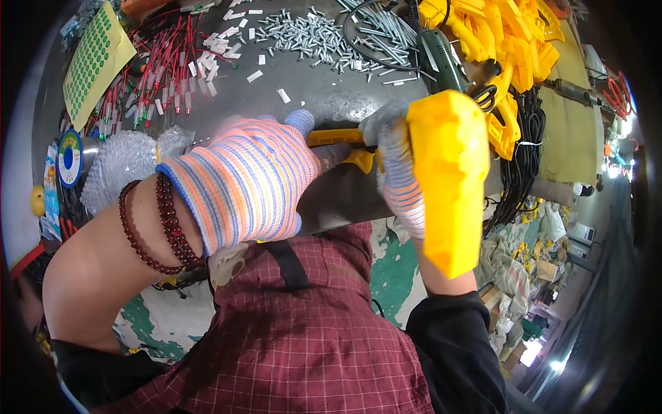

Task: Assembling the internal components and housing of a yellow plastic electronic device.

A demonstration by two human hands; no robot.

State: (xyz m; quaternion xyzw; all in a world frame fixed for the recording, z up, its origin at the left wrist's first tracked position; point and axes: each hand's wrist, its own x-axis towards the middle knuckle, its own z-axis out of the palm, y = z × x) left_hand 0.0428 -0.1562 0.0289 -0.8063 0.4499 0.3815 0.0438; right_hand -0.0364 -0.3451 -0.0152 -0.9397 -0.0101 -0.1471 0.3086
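Observation:
My left hand (252, 172), in an orange, blue and white striped knit glove, is closed around one end of a narrow yellow plastic part (338, 136) over the dark tabletop. One darkened fingertip rests along the part's near side. My right hand (398, 162), in a grey glove with a striped cuff, grips the part's other end with curled fingers. A large angular yellow plastic housing (448, 179) stands up close to the camera and covers much of the right hand. Whether it joins the narrow part is hidden behind that hand.
Loose screws (303, 34) and small white pieces (283, 95) lie at the back. Red-wired parts (165, 69), a green-dotted sticker sheet (96, 65), bubble wrap (121, 169) and a solder spool (70, 159) sit left. Rightward are a dark green tool (438, 62), yellow housings (510, 41) and black cables (527, 131).

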